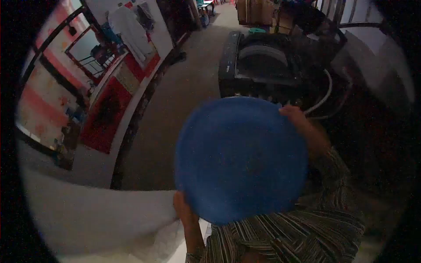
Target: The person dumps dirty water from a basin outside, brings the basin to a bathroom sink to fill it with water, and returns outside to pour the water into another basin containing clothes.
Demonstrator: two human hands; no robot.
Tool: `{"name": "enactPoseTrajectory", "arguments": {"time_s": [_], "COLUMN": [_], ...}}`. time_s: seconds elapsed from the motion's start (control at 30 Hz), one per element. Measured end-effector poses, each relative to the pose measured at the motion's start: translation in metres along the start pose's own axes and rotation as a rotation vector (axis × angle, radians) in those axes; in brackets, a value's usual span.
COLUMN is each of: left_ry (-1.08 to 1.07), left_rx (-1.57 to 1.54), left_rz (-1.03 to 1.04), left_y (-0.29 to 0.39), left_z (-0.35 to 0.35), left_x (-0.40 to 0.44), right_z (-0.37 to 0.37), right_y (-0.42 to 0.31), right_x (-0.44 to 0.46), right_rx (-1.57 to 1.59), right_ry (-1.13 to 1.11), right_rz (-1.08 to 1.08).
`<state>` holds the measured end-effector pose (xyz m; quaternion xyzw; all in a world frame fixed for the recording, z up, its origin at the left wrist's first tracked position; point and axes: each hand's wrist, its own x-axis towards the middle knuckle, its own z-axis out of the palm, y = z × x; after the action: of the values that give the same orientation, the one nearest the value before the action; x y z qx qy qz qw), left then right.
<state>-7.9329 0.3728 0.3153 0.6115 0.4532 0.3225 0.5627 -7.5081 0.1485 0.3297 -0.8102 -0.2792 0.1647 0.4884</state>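
A large round blue basin (241, 162), seemingly plastic, is held up in front of my body and fills the middle of the view. My left hand (184, 208) grips its lower left edge, with part of the fingers hidden by the rim. At the upper right edge, my right hand (293, 112) is closed on the rim. I cannot tell whether the face turned to me is the inside or the underside. Striped cloth of my clothing (285, 234) shows below it.
A black washing machine (263, 61) stands beyond the basin, with a pale hose (328, 90) at its right. Brown boxes (256, 12) are farther back. The floor (175, 96) runs along its left. White cloth (127, 30) hangs near a framed mirror (92, 55).
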Motion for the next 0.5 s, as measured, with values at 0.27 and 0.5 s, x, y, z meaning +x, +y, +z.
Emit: {"name": "enactPoseTrajectory", "arguments": {"time_s": [0.27,0.5], "left_ry": [0.235,0.535], "left_rx": [-0.523,-0.340], "left_rz": [-0.073,-0.010], "left_y": [0.017,0.028], "left_z": [0.003,-0.019], "left_x": [0.059,0.160], "right_z": [0.049,0.141], "right_y": [-0.098,-0.114], "right_x": [0.124,0.239], "right_rx": [0.109,0.166], "right_ry": [-0.223,-0.331], "right_rz": [0.000,0.109]}}
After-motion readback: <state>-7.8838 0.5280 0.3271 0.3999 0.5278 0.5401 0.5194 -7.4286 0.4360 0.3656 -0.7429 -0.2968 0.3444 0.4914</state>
